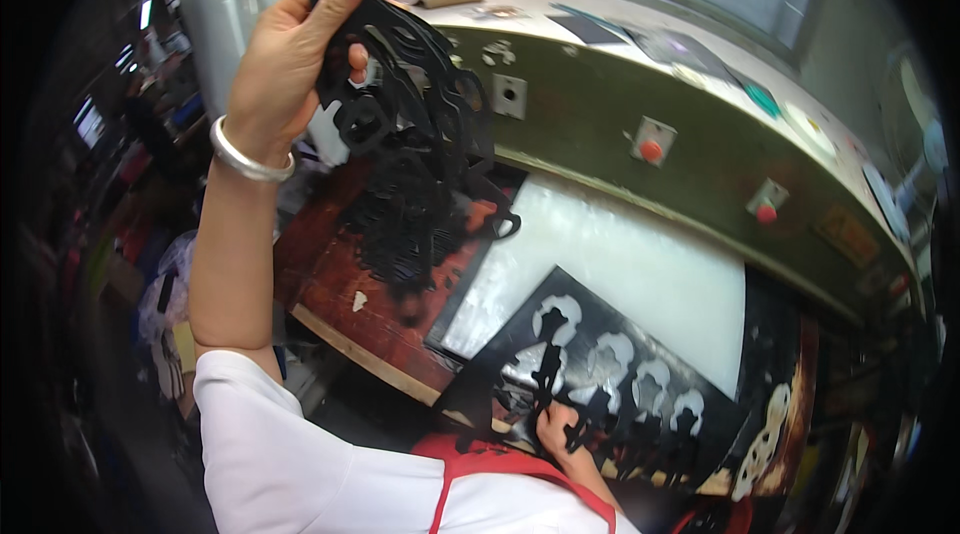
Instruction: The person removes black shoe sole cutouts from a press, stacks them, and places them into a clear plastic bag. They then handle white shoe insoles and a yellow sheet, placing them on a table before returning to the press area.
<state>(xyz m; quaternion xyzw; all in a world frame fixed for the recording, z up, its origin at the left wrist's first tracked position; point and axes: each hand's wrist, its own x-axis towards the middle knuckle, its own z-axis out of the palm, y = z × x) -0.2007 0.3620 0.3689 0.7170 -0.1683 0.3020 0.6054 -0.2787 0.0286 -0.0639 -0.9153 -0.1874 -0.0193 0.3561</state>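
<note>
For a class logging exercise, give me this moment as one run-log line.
left hand: raised, gripping black cut-out material | right hand: at black sheet, grip unclear | black sheet: holed, partly over white surface

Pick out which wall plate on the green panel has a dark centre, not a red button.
The leftmost pale plate, nearest the raised left hand: dark centre. The next two plates rightward carry red buttons.

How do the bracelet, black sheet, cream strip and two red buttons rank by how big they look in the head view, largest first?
1. Black sheet
2. Cream strip
3. Bracelet
4. Left red button and right red button: they look alike, so I don't rank one above the other.
</note>
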